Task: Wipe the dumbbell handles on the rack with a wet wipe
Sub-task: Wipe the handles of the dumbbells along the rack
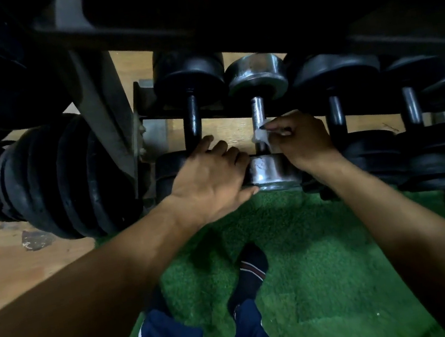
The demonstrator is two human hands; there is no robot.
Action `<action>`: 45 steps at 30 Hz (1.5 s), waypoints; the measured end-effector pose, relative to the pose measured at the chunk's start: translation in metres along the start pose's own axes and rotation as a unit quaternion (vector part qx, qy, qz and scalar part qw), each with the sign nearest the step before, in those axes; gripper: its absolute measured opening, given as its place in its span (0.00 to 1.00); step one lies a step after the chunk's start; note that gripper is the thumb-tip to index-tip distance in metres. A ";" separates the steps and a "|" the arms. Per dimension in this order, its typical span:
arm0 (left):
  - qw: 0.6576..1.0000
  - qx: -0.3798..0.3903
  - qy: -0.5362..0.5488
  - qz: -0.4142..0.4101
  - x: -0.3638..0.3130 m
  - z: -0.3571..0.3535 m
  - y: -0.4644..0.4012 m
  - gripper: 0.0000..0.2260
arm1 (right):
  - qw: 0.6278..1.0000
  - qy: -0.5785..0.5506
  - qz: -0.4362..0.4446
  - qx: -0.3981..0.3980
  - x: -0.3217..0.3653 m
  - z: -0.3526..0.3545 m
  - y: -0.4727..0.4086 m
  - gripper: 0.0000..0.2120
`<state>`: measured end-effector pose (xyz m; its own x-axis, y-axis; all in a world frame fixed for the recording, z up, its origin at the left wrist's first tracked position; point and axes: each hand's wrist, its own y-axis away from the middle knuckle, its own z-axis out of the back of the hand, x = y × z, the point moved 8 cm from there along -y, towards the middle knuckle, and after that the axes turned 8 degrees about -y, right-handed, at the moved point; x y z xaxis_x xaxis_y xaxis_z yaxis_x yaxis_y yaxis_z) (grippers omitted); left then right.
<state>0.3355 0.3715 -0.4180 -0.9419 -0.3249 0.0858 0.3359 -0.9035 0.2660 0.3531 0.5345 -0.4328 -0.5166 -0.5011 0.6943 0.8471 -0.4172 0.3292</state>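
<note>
A chrome dumbbell (271, 172) lies on the lower shelf of the dark rack (110, 118), its thin knurled handle (257, 111) running away from me. My right hand (302, 139) pinches a small white wet wipe (260, 134) around the near part of that handle. My left hand (211, 178) grips the left side of the dumbbell's near chrome head, fingers curled over its top. A black dumbbell handle (192, 120) stands just left, and more dark handles (336, 114) sit to the right.
A large stack of black weight plates (53, 182) sits at the left beside the rack's slanted leg. Black dumbbell heads (444, 155) crowd the right side. Green turf (301, 257) covers the floor below, where my socked foot (252, 270) and blue trousers show. Wooden flooring lies left.
</note>
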 end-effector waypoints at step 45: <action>0.997 0.053 0.035 0.036 0.005 -0.006 -0.012 0.31 | 0.988 0.142 0.000 -0.065 -0.011 0.002 -0.055 0.14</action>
<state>0.3269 0.3795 -0.4268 -0.9110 -0.4103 0.0416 0.3967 -0.8440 0.3610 0.3124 0.5644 -0.4576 -0.5464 -0.6861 0.4803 0.8335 -0.5016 0.2317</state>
